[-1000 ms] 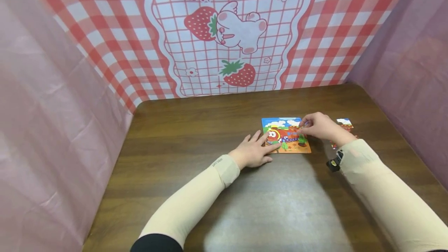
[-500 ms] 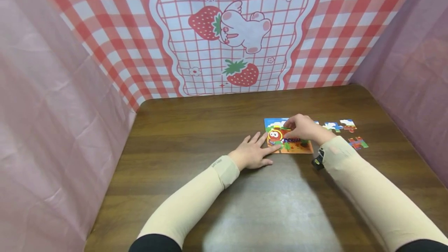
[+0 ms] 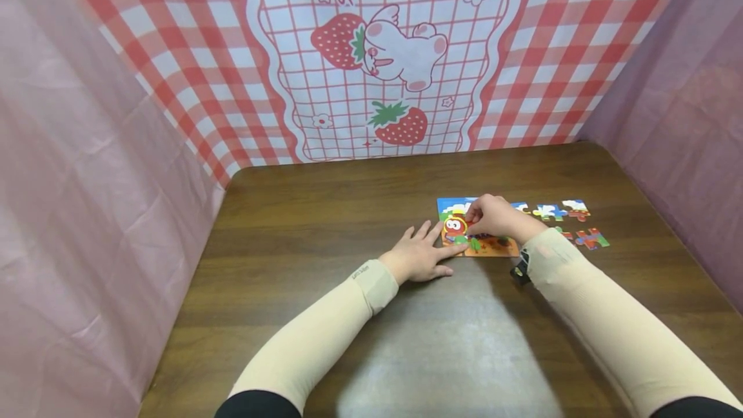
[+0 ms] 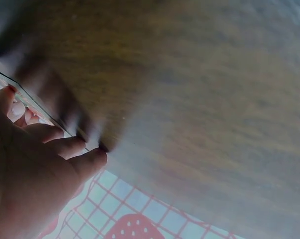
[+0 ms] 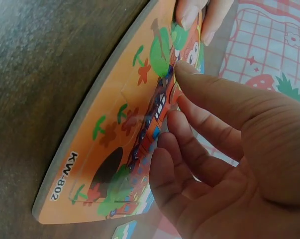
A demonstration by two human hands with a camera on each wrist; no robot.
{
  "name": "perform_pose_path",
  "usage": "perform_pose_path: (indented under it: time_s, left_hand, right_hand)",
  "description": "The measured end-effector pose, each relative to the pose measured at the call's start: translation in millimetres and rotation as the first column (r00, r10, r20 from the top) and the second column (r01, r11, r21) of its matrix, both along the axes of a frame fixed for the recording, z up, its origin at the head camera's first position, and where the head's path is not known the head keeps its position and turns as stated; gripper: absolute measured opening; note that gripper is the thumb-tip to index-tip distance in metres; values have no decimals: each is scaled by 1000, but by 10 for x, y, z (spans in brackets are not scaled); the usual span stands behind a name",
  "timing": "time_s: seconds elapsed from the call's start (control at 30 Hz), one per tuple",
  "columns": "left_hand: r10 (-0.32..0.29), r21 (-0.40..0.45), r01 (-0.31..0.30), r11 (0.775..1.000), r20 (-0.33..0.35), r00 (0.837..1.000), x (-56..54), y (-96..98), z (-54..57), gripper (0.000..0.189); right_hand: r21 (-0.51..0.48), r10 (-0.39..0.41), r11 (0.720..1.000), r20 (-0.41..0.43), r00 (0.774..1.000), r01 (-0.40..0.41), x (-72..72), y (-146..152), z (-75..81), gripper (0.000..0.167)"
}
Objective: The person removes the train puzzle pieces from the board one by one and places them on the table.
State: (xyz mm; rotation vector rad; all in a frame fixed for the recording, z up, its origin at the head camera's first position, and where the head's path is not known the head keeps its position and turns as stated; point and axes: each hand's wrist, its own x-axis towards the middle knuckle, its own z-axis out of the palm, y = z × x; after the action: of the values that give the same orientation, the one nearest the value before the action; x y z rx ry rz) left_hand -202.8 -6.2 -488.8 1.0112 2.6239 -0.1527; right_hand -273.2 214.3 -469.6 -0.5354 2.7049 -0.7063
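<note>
From my station, the head view shows the board [image 3: 493, 249] flat on the table [image 3: 325, 211], right of centre and near the far edge. It bears a red figure with large white eyes and a green-and-orange ground; my right wrist view reads "KW-802" at one corner.

Left hand [image 3: 416, 253]: fingers spread, with the index fingertip on the near side of the board and the middle fingertip at its left edge. My left wrist view, partly blurred, shows those fingers along the board edge.

Right hand [image 3: 493, 219]: over the board, thumb and index finger drawn close together beside the red figure, the other fingers bent. I cannot tell whether a piece sits between the tips. The two hands are near each other but apart.

Loose pieces [image 3: 592, 238] lie on the table to the right of the board, in two rough rows, the nearer row partly covered by the right arm.

Both arms wear beige sleeves [image 3: 313, 321]; a black device [image 3: 520, 271] is at the right wrist. Behind the table I register a red-and-white checked cloth [image 3: 540, 63] with strawberries; pink curtains [image 3: 87, 211] hang at both sides
</note>
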Motion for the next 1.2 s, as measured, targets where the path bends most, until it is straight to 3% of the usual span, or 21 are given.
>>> perform_pose_path:
  time_s: [0.23,0.63,0.87,1.2]
  left_hand:
    - [12,36,-11,999,-19,1000,-8,32,-3,64]
    - [26,36,-25,999,-23,999,2,94,-30,61]
    - [30,28,-30,999,-11,999,-4,102,-14,62]
    - [27,33,-26,999,-27,999,-15,116,-49,61]
  right_hand:
    - [-8,-33,999,-38,999,33,-16,9,5,26]
    - [7,-18,1000,20,1000,18,-4,-41,38,22]
    - [9,-45,999,1,999,45,-33,-66,17,35]
    - [12,-51,999,53,997,51,-69,-110,18,22]
